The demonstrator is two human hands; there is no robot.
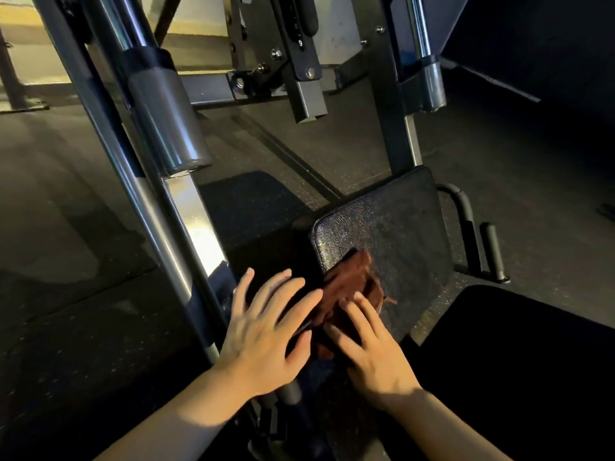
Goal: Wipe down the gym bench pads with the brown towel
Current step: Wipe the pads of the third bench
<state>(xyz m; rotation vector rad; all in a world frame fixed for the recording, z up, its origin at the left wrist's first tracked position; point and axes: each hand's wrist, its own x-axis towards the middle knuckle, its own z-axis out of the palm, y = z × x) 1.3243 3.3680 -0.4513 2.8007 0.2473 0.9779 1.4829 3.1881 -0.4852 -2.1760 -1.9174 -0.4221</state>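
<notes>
The fingers of the right hand [376, 347] lay nearly straight and a little spread, flat on the brown towel [349, 287], pressing it down rather than curling round it. The left hand [266, 331] was spread wide too, fingers straight; its fingertips reached the towel's near-left edge, though blur made it hard to tell whether they truly touched the cloth or hung just over it. Neither hand gripped anything.

Under and just ahead of the right fingertips the towel sat bunched on the near-left corner of the black seat pad [392, 227], part of it trailing back between the two hands toward the person. Most of the pad stretched beyond the fingers, up and to their right.

As for progress, the pad's surface glinted in patches beyond the towel, which might be damp from wiping or merely the grain catching light; I could not tell which. My judgement was that the wiping was under way on this one pad, with the far and right parts probably not covered yet. Another dark pad [519, 354] lay just right of the right wrist, apart from the towel, and seemed to be waiting its turn.

Left of the left fingers rose the slanted chrome rails [159, 201] of the machine, and past the pad's far right edge stood a black handle [466, 221] on the dark rubber floor [66, 227].
</notes>
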